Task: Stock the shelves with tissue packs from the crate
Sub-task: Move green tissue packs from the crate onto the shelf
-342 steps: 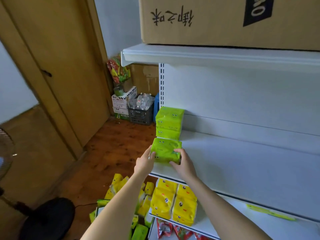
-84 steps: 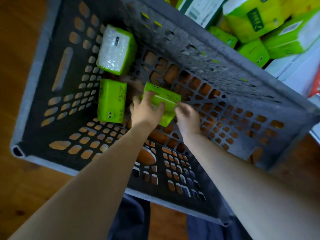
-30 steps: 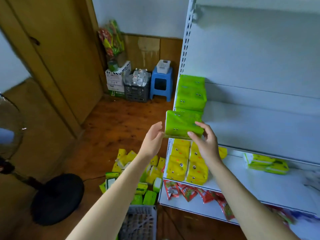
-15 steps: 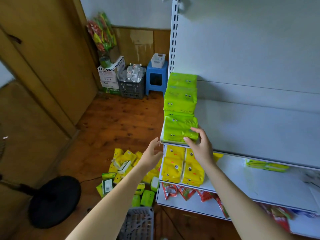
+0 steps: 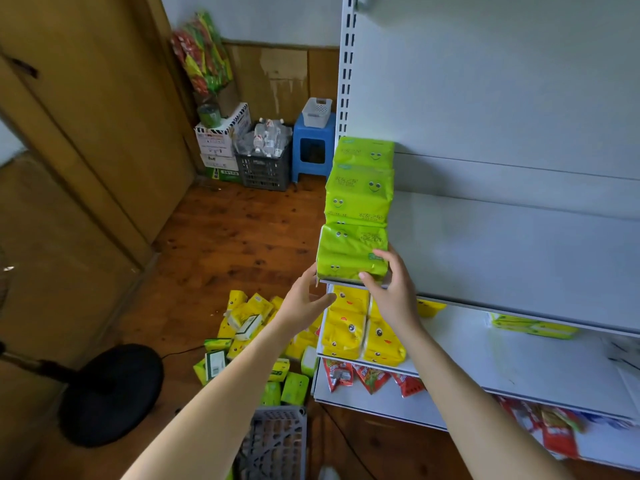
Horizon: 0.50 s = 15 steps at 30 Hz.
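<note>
Tissue pack on shelf, near left edge, long axis left-right | right hand nearer, grips its right near corner | left hand spread, holding nothing, just below-left | crate on floor below

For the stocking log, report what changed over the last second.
The green tissue pack went from mid-air in front of the shelf down onto its front edge, ahead of the stacked green packs. The left hand released it and now sits open by the shelf's corner; the right hand still grips the pack's right end. The stack and the yellow packs below stayed put.
</note>
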Available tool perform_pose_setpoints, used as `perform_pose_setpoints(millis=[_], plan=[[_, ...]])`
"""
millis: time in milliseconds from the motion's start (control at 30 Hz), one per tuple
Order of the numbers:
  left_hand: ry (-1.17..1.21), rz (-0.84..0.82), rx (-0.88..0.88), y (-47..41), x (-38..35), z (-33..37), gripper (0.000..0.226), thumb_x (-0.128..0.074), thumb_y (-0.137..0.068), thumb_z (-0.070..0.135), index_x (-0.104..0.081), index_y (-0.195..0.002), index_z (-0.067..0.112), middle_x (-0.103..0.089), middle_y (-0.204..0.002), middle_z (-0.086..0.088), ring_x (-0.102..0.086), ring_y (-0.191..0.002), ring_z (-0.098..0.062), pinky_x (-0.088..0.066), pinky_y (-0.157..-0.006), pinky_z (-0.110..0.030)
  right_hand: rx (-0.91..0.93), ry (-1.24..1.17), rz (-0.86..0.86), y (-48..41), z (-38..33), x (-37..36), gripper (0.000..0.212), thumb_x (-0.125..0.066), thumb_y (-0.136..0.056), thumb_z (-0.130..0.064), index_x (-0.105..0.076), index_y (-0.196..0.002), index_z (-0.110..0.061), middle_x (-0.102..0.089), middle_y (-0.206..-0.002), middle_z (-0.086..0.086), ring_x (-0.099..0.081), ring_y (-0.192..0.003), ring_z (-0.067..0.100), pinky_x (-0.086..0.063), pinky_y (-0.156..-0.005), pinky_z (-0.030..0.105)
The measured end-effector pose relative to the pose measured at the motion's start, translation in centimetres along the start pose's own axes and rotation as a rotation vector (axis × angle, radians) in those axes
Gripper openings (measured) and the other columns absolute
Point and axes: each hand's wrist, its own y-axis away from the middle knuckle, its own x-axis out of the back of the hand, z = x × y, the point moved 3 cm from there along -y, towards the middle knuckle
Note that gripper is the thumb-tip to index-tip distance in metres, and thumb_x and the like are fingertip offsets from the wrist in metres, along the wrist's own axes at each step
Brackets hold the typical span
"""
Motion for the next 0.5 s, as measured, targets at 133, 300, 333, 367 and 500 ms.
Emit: perform_pose_setpoints(millis=[133,300,333,367,500], plan=[[0.013,-0.021,0.016,-0.1,-0.2,0.4,0.058,-0.061,-0.090,0.025,-0.032,-0.141,0.030,-0.040,-0.122,0.012,-0.048,-0.121,-0.023,-0.044,-0.090,-0.031,0.055,0.021,0.015,0.2,0.0,0.0,0.049,-0.069,-0.082,-0.012,-0.049,-0.127,-0.009,-0.042,-0.142,0.010,-0.034,-0.134,0.018,-0.024,-0.101,0.008],[0.071,0.018,0.091,0.5,0.0,-0.8,0.072,-0.060,-0.090,0.033,-0.019,-0.149,0.024,-0.034,-0.145,-0.001,-0.051,-0.114,-0.017,-0.044,-0.094,-0.032,0.259,0.098,0.149,1.9,-1.4,0.8,0.050,-0.067,-0.081,-0.024,-0.053,-0.125,-0.006,-0.043,-0.139,0.017,-0.036,-0.130,0.018,-0.029,-0.106,0.019],[0.081,0.036,0.117,1.0,0.1,-1.2,0.074,-0.059,-0.091,0.033,-0.016,-0.150,0.022,-0.032,-0.148,-0.003,-0.051,-0.111,-0.015,-0.043,-0.092,-0.029,0.308,0.117,0.150,2.3,-2.0,0.7,0.048,-0.064,-0.082,-0.028,-0.054,-0.124,-0.006,-0.045,-0.138,0.017,-0.038,-0.129,0.019,-0.031,-0.105,0.022],[0.089,0.051,0.135,1.5,0.3,-1.6,0.074,-0.058,-0.091,0.033,-0.015,-0.150,0.021,-0.031,-0.149,-0.004,-0.051,-0.110,-0.015,-0.041,-0.089,-0.026,0.358,0.128,0.141,2.7,-2.6,0.3,0.046,-0.061,-0.083,-0.029,-0.054,-0.122,-0.007,-0.046,-0.137,0.015,-0.039,-0.127,0.020,-0.032,-0.105,0.024],[0.114,0.099,0.237,4.3,2.3,-5.1,0.070,-0.054,-0.093,0.033,-0.014,-0.150,0.019,-0.030,-0.150,-0.006,-0.043,-0.126,-0.019,-0.038,-0.092,-0.027,0.455,0.092,-0.018,4.4,-5.3,-3.8,0.044,-0.060,-0.083,-0.028,-0.057,-0.120,-0.005,-0.045,-0.133,0.003,-0.043,-0.124,0.016,-0.030,-0.106,0.014]])
